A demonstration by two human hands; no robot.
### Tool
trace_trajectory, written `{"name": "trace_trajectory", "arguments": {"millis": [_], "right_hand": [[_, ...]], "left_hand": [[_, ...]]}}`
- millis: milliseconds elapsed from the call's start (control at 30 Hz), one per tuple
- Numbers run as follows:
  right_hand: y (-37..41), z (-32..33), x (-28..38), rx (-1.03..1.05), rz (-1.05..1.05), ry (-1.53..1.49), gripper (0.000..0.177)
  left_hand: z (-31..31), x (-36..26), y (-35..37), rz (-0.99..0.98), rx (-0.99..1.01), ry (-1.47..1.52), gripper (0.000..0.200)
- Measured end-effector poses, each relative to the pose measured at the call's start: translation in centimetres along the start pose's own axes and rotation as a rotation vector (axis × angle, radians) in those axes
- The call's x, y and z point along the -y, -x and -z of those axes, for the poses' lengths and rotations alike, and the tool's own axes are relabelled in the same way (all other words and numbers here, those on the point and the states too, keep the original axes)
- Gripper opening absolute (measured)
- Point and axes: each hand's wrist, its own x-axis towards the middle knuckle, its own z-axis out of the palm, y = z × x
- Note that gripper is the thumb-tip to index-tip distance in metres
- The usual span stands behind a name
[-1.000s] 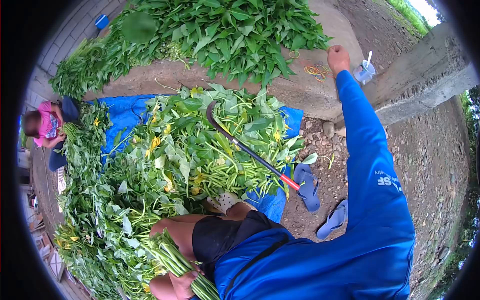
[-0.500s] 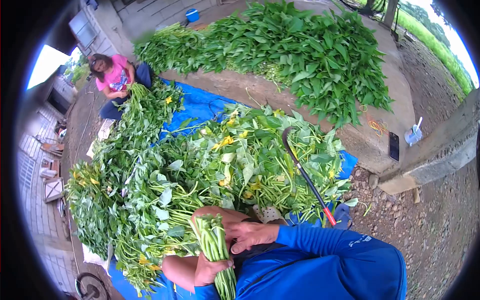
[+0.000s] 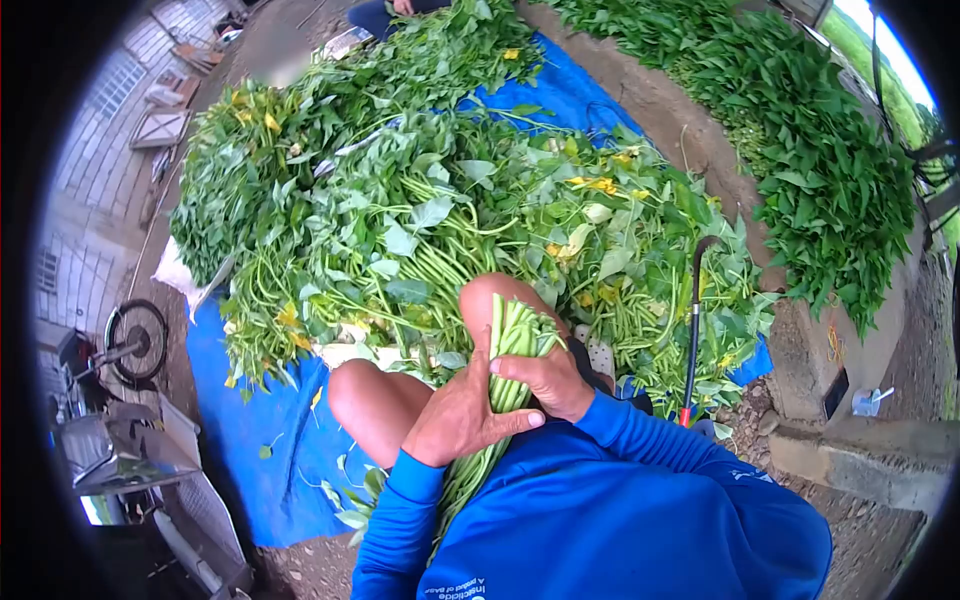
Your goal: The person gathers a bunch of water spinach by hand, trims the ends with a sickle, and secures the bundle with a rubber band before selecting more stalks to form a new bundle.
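Note:
A bundle of green stems stands slanted over my lap, its cut ends up near my knee. My left hand is wrapped round the bundle from the left, thumb across the stems. From the right, my right hand grips the same bundle a little higher, its thumb over the stems. Beyond my knees lies a large heap of leafy greens with yellowed leaves in it. A curved sickle with a black shaft and red handle rests against the heap's right side.
Blue tarp shows at left, beside a motorcycle. More leafy bundles lie on a concrete ledge at right, near a phone and a white cup. Another person's hand shows at the top.
The view has swung left and down. My right hand, earlier beside the bundle, now holds it together with my left. The other person has mostly left the view, and the motorcycle shows more fully.

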Motion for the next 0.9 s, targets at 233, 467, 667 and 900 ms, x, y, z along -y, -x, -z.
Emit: {"name": "trace_trajectory", "arguments": {"millis": [233,467,667,900], "right_hand": [[-0.6,0.8,1.2,0.071,-0.015,0.159,0.053],[0.1,2.9,1.9,0.052,-0.017,0.332,0.059],[1.0,3.4,2.1,0.001,-0.036,0.268,0.055],[2.3,6.6,3.6,0.073,-0.112,0.536,0.074]], "left_hand": [[-3.0,1.9,-5.7,0.304,-0.340,0.993,0.104],[-4.0,2.8,-7.6,0.459,-0.232,1.464,0.074],[-4.5,5.2,-7.5,0.380,-0.237,1.693,0.026],[-5.7,4.1,-7.7,0.235,-0.392,1.003,0.034]]}}
